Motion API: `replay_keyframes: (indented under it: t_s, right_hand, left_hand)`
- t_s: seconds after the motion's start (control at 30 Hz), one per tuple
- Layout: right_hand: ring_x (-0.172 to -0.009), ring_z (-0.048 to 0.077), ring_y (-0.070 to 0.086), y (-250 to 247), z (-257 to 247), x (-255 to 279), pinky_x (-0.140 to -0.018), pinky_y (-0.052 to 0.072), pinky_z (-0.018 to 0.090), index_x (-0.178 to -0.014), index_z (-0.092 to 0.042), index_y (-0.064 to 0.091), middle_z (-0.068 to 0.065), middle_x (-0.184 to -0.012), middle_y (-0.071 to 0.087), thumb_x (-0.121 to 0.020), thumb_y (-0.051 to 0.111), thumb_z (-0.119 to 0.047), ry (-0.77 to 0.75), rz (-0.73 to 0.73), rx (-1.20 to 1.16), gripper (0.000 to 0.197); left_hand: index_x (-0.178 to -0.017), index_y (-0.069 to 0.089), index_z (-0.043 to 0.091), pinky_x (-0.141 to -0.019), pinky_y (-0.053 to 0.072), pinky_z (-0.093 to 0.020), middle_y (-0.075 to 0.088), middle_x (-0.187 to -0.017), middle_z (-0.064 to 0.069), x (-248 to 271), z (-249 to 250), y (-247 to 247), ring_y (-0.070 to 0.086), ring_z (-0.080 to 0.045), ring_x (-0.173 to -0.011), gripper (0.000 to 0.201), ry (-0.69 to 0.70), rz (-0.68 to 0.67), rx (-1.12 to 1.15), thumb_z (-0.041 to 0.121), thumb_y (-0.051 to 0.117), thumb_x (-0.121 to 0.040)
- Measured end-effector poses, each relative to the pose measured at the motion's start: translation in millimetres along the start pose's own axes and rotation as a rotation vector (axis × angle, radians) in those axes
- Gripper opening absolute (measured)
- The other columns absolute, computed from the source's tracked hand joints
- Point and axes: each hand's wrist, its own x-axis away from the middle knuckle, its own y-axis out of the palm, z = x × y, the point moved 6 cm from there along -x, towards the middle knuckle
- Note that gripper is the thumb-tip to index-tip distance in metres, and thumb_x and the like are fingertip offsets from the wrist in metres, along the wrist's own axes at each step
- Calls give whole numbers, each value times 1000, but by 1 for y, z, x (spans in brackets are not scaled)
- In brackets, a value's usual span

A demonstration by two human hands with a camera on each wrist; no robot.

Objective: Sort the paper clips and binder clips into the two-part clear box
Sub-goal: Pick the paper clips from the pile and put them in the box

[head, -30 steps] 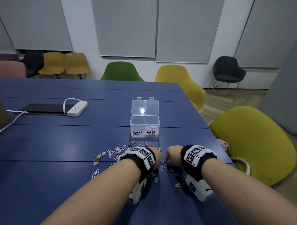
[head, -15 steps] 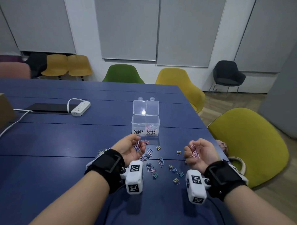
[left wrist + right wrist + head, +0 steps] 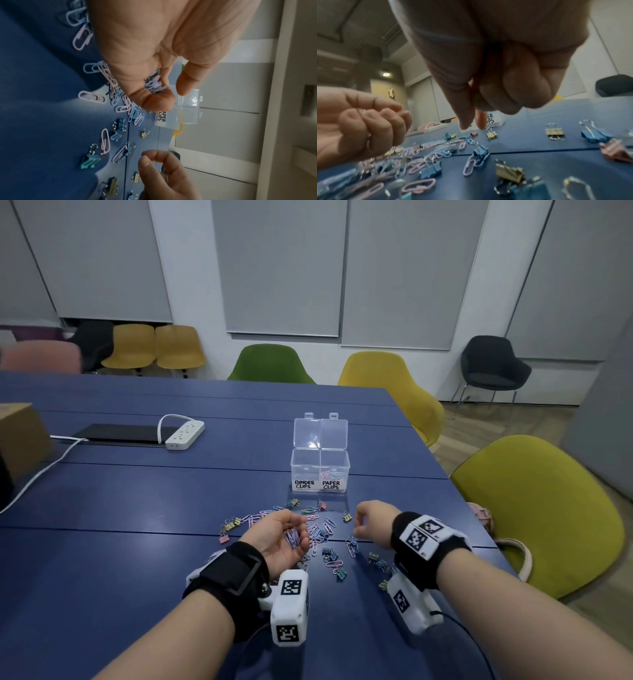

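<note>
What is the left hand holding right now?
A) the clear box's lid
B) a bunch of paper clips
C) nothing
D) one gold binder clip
B: the left hand, palm up, cups a bunch of blue and pink paper clips, also seen in the left wrist view.

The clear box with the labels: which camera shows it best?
The head view: the clear box stands whole, lids open, both labels readable, paper clips in the right part. The left wrist view shows it sideways, partly behind the left hand. The right wrist view shows only a label fragment behind the right hand.
</note>
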Motion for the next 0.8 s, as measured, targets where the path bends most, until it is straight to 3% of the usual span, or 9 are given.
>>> replay_keyframes:
  t_s: [0.07, 0.13, 0.27, 0.33, 0.47, 0.57, 0.63, 0.7, 0.8]
  right_hand:
    - [-106, 25, 61, 4, -8, -6, -86, 47, 28, -109, -10, 62, 7, -118, 64, -90, 60, -22, -23, -27, 147, 22]
    - [-111, 26, 61, 9, -14, -13, -87, 48, 29, -111, -10, 63, 8, -121, 64, -88, 62, -21, -35, -55, 232, 25]
    - [-100, 24, 62, 14, -16, -23, -78, 44, 25, -90, -19, 60, 8, -116, 67, -87, 63, -16, -60, -82, 293, 5]
    - [-95, 22, 60, 15, -15, -23, -76, 42, 23, -91, -18, 62, 6, -114, 67, -86, 64, -16, -81, -77, 271, 6]
    - [-86, 19, 54, 17, -14, -22, -72, 38, 23, -96, -17, 65, 0, -94, 58, -83, 67, -19, -125, -89, 223, 12]
    - [-79, 15, 52, 19, -14, -24, -64, 39, 21, -82, -21, 61, -5, -80, 57, -83, 66, -17, -154, -91, 206, 7]
    - [-72, 13, 52, 15, -12, -27, -57, 39, 20, -72, -21, 58, -10, -70, 55, -82, 64, -16, -142, -74, 154, 14]
    - [-70, 14, 54, 8, -7, -32, -61, 45, 21, -61, -23, 54, -6, -71, 60, -80, 65, -14, -99, -26, 80, 24]
    - [-74, 16, 59, -3, 4, -38, -75, 52, 28, -58, -22, 54, -2, -74, 64, -78, 67, -11, -23, 41, -7, 26]
  left_hand:
    - [-81, 51, 8, -35, 35, -17, 44, -61, -1, 2, -2, 0, 38, -11, -49, 14, -16, 3, -101, 14, 47, -93]
    - [-73, 47, 13, -34, 23, -16, 36, -55, 3, 1, -3, -1, 30, -8, -40, 25, -13, 3, -210, 21, 45, -96]
    - [-70, 49, 15, -35, 11, -15, 26, -50, 6, 1, -1, -3, 19, -6, -35, 28, 35, 30, -468, 25, 48, -96]
    - [-71, 52, 14, -38, 10, -14, 26, -51, 5, 2, 0, -1, 18, -7, -36, 25, 63, 40, -624, 23, 53, -94]
    - [-70, 56, 16, -39, 20, -14, 35, -52, 2, 2, 6, 11, 26, -11, -36, 19, 141, 47, -1021, 22, 64, -86]
    - [-76, 64, 20, -46, 37, -17, 52, -60, 6, 1, 10, 27, 44, -8, -49, 8, 271, 42, -1329, 19, 69, -82]
    - [-86, 69, 20, -51, 40, -18, 52, -64, 8, 1, 11, 37, 47, -7, -54, 7, 346, 40, -1477, 15, 69, -80]
    - [-94, 71, 21, -58, 42, -19, 55, -69, 7, 1, 11, 45, 53, -12, -63, 16, 379, 42, -1625, 13, 67, -80]
    - [-101, 71, 23, -77, 49, -24, 66, -105, 1, -2, 8, 54, 63, -19, -91, 24, 377, 14, -1805, 9, 63, -83]
